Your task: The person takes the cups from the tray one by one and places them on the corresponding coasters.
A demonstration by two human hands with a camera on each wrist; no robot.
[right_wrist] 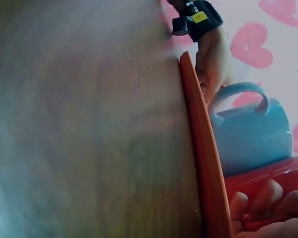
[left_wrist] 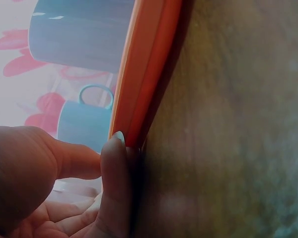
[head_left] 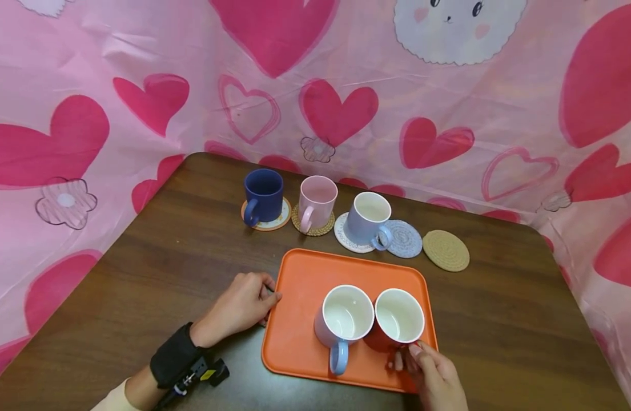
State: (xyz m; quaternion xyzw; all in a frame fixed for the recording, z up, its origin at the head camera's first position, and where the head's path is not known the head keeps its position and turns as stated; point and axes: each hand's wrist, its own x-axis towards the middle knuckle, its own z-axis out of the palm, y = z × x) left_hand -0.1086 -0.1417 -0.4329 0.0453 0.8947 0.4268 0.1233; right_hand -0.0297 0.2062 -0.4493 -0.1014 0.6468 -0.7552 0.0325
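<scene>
"What was the left hand (head_left: 248, 299) doing?"
"Its thumb and finger pinched the left rim of the orange tray (head_left: 300, 319)."
"And the right hand (head_left: 434, 374)?"
"Its curled fingers gripped the red mug (head_left: 379, 338), which stood on the tray, touching the light-blue mug (head_left: 325, 330)."
"What was hidden?"
"Part of the red mug, behind those fingers; the right wrist view also cut it off."
</scene>
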